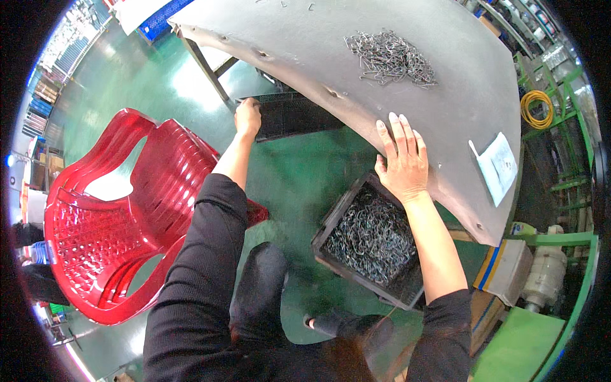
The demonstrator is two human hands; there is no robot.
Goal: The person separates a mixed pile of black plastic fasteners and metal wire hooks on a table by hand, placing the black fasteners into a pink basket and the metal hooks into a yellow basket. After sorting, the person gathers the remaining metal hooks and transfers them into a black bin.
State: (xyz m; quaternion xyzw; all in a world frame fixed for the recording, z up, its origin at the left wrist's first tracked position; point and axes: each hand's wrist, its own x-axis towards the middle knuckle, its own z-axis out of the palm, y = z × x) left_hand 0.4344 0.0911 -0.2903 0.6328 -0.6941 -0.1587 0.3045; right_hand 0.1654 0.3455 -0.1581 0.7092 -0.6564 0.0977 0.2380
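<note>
My left hand [248, 119] is closed on the near-left corner of a black plastic crate [296, 118], which sits low, partly under the table. How much of that crate lies beneath the tabletop is hidden. With fingers stretched out, my right hand [404, 162] rests flat on the near edge of the grey table [458, 70] and holds nothing. Below my right forearm, a second black crate [326, 267] stands on the floor, filled with small bent metal hooks [369, 235]. A loose pile of similar metal pieces [394, 58] lies on the tabletop.
A red plastic chair [168, 184] stands close at my left. On the table's right side lies a folded pale blue paper [496, 167]. Green shelving with a coiled yellow hose [536, 109] and a cardboard box [504, 270] are at the right. A blue crate [162, 22] is far left.
</note>
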